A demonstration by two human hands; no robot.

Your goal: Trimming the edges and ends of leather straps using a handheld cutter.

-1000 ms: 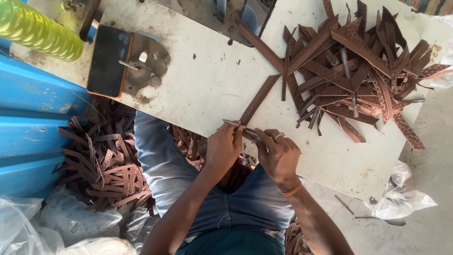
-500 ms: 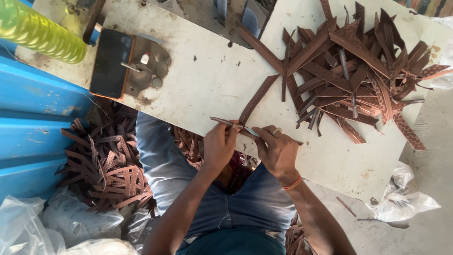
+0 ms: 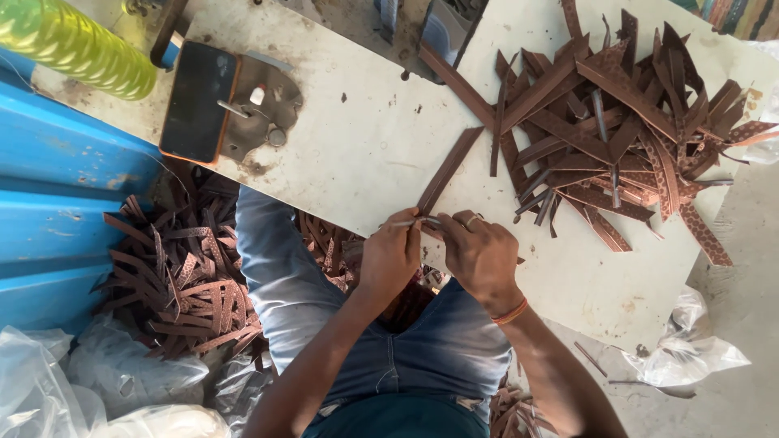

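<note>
Hands have shifted a bit up-left vs. the earlier frame, w/ the strip now angled up onto the bench [image 3: 357,154]. L hand [image 3: 391,255] & R hand [image 3: 480,253] meet at the bench edge, fingers pinched shut on the strip's [image 3: 448,170] near end, prob. to steady it. Pile [image 3: 625,122] lies right; phone [image 3: 197,101] far left.
</note>
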